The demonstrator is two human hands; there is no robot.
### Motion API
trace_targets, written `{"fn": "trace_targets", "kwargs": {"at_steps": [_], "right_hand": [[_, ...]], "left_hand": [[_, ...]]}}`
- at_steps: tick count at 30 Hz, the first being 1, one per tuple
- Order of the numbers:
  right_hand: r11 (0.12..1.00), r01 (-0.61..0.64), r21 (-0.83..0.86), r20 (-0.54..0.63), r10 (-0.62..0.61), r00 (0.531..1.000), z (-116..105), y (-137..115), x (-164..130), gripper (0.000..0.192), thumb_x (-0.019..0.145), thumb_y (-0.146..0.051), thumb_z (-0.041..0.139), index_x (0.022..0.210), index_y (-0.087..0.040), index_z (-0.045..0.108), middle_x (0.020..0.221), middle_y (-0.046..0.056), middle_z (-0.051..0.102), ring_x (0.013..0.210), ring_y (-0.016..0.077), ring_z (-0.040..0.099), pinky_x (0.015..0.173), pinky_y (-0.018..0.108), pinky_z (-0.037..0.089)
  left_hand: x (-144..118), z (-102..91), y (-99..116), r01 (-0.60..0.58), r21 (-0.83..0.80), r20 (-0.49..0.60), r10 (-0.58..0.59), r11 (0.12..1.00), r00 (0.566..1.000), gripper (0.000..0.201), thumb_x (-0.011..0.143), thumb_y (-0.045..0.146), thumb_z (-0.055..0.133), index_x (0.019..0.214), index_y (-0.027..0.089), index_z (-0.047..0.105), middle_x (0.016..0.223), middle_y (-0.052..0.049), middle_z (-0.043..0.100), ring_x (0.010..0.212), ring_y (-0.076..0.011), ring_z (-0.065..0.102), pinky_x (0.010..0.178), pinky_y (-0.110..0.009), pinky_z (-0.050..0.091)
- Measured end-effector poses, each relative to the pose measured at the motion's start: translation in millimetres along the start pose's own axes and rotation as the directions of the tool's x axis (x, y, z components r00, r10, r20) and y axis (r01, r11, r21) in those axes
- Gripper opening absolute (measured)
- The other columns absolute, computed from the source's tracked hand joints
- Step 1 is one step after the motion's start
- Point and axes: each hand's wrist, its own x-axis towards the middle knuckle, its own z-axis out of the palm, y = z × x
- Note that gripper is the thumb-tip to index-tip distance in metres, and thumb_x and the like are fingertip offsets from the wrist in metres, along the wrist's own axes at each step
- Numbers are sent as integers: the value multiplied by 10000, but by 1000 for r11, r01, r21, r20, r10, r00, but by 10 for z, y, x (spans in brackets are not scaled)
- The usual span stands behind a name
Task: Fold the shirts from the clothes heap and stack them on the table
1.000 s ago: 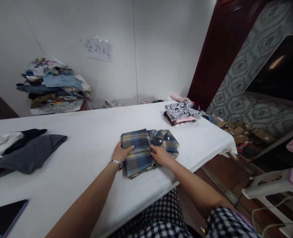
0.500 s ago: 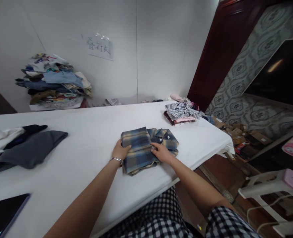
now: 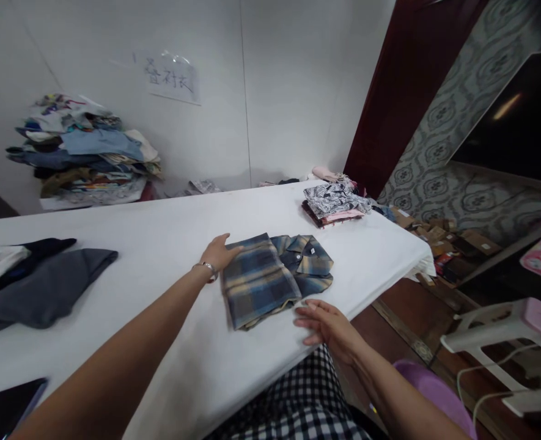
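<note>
A blue, grey and tan plaid shirt (image 3: 263,281) lies folded on the white-covered table (image 3: 169,244), its collar toward the right. My left hand (image 3: 218,252), with a silver bracelet at the wrist, is at the shirt's upper left edge, fingers apart. At the shirt's near right corner is my right hand (image 3: 323,324); its fingers are spread, and the fingertips are close to the hem. Whether they touch the cloth I cannot tell. Neither hand grips anything.
Folded clothes (image 3: 334,203) are stacked at the table's far right. Grey, black and white garments (image 3: 45,287) lie at the left, with a dark flat device (image 3: 8,406) nearer me. A tall clothes pile (image 3: 91,150) stands by the wall. On the right is a plastic stool (image 3: 494,333).
Both hands have let go of the shirt's folded panel. My left hand moved up along its left edge; my right hand moved down toward the near right corner. The view shifted slightly.
</note>
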Motion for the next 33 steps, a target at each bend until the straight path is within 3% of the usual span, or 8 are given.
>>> {"fn": "trace_targets", "kwargs": {"at_steps": [7, 13, 17, 21, 25, 28, 30, 33], "right_hand": [[955, -139, 263, 113, 112, 987, 350, 10, 79, 229, 768, -405, 691, 886, -211, 661, 1082, 93, 677, 1069, 247, 631, 780, 339, 584], [957, -91, 276, -41, 107, 993, 496, 101, 365, 176, 733, -423, 711, 798, -269, 654, 886, 35, 718, 744, 172, 678, 542, 254, 551], [979, -16, 202, -82, 33, 996, 503, 83, 456, 187, 698, -387, 731, 716, -250, 605, 710, 14, 668, 557, 133, 590, 433, 235, 426], [984, 176, 27, -86, -173, 981, 483, -314, 576, 188, 654, -355, 736, 702, -213, 623, 689, -6, 649, 620, 136, 566, 524, 242, 412], [841, 494, -220, -24, -511, 860, 554, -1152, 820, 218, 607, -305, 720, 789, -193, 677, 747, -19, 671, 738, 157, 573, 719, 295, 447], [564, 774, -287, 184, -761, 622, 624, -1637, 1005, 243, 684, -316, 691, 906, -215, 700, 924, -11, 692, 932, 182, 578, 898, 335, 417], [416, 855, -309, 308, -807, 504, 604, -1683, 1102, 238, 745, -329, 664, 956, -227, 705, 1056, 6, 678, 1062, 202, 553, 976, 357, 380], [321, 847, -423, 435, -748, 501, 427, -1309, 1174, 228, 795, -330, 632, 989, -246, 715, 1139, 32, 662, 1144, 228, 532, 1018, 392, 360]], "left_hand": [[597, 338, 466, -167, 17, 231, 159, 986, 960, 763, 644, 487, 704, 1305, 159, 507, 1417, -143, 472, 1295, -288, 448, 1066, -334, 341], [806, 550, 733, -177, 27, 344, 157, 984, 926, 721, 471, 394, 808, 1135, 172, 636, 1224, -165, 634, 1110, -330, 595, 899, -345, 464], [843, 339, 813, -131, 28, 397, 109, 991, 911, 489, 432, 362, 809, 870, 172, 705, 963, -116, 731, 903, -289, 664, 755, -313, 497], [891, -235, 755, -74, -52, 375, 89, 996, 923, 475, 531, 503, 737, 872, 175, 686, 916, -79, 731, 804, -235, 663, 665, -294, 497], [798, -973, 620, -157, -439, 91, 217, 885, 972, 467, 589, 480, 738, 918, 163, 645, 896, -44, 702, 814, -173, 626, 732, -279, 477], [448, -1354, 500, -330, -557, -186, 273, 762, 944, 422, 635, 445, 727, 890, 137, 594, 817, -6, 655, 780, -138, 590, 752, -281, 460], [83, -1388, 372, -421, -466, -310, 303, 778, 901, 363, 632, 427, 730, 811, 156, 568, 791, 10, 629, 773, -138, 574, 746, -279, 453], [-553, -1054, 73, -463, -218, -371, 366, 859, 853, 286, 649, 400, 717, 731, 189, 541, 812, 0, 615, 788, -152, 550, 757, -289, 440]]}}
